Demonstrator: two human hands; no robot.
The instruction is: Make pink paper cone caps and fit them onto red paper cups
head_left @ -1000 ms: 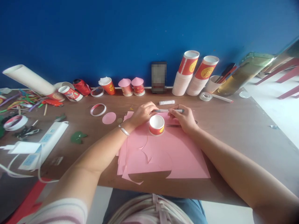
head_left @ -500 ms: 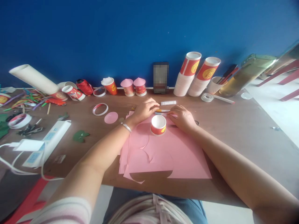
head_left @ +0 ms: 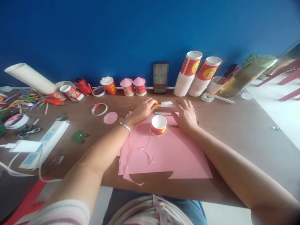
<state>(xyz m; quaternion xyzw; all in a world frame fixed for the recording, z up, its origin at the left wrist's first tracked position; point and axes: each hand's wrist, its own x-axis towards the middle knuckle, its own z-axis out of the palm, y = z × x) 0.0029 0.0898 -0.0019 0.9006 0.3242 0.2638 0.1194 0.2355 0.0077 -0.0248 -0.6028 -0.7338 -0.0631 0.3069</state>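
My left hand [head_left: 145,107] is closed at the yellow end of a slim yellow-and-white pen [head_left: 164,105], above the far edge of the pink paper. Its other end reaches my right hand [head_left: 186,116], whose fingers are stretched out with the thumb apart. Just behind the pen lies a white glue stick [head_left: 166,102], partly covered. A pale blue-and-white pen [head_left: 162,113] rests on the far edge of the pink paper [head_left: 187,156]. Nearer to me, a short red-and-white cut paper cup [head_left: 158,125] stands upright on the sheets. Scissors [head_left: 172,126] are partly hidden under my right hand.
Two tall stacks of paper cups [head_left: 186,75] lean at the back right, near a tape roll [head_left: 207,97] and a tilted bottle [head_left: 248,75]. Two cups with pink cone roofs [head_left: 140,86] stand by a phone [head_left: 161,78]. A power strip [head_left: 47,142] lies left.
Both hands have shifted slightly away from me. The yellow-and-white pen has moved back with them, off the blue-and-white pen toward the glue stick. My right hand's fingers have spread more.
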